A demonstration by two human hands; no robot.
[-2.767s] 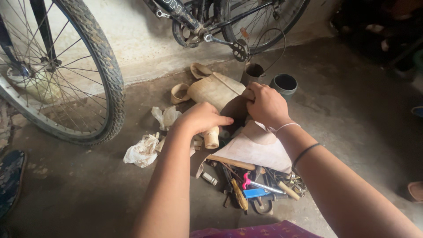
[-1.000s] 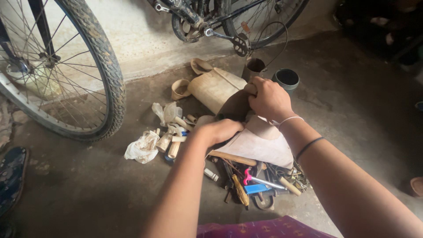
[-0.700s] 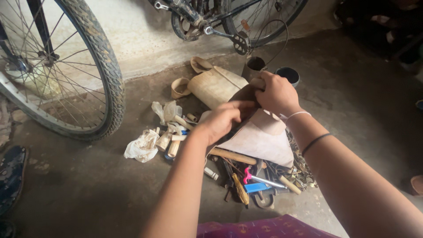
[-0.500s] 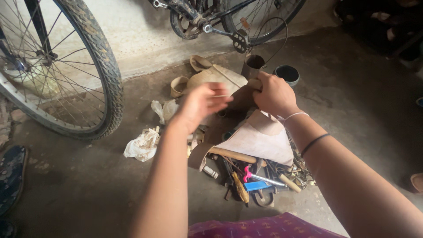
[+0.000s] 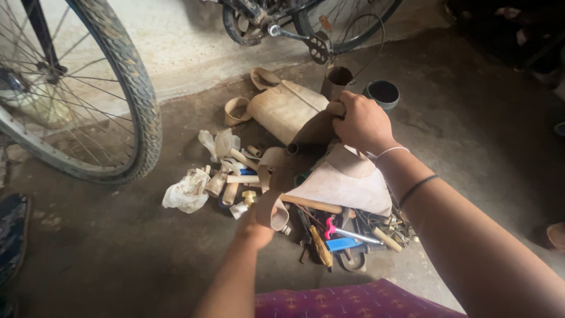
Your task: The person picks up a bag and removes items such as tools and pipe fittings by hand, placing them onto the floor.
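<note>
Nearest, the left hand (image 5: 259, 217) has its fingers curled around a tan leather strip (image 5: 272, 207), just above a heap of hand tools (image 5: 335, 235) on the concrete floor (image 5: 118, 259). Farther off, the right hand (image 5: 364, 122) grips the top edge of a tan leather sheet (image 5: 347, 179), fingers clenched. Beyond stand two dark cups (image 5: 382, 93) and a bicycle wheel (image 5: 76, 88) at far left

Dim concrete floor (image 5: 118, 259), pale wall base (image 5: 188, 47), bicycle wheel (image 5: 88, 94) leaning
</note>
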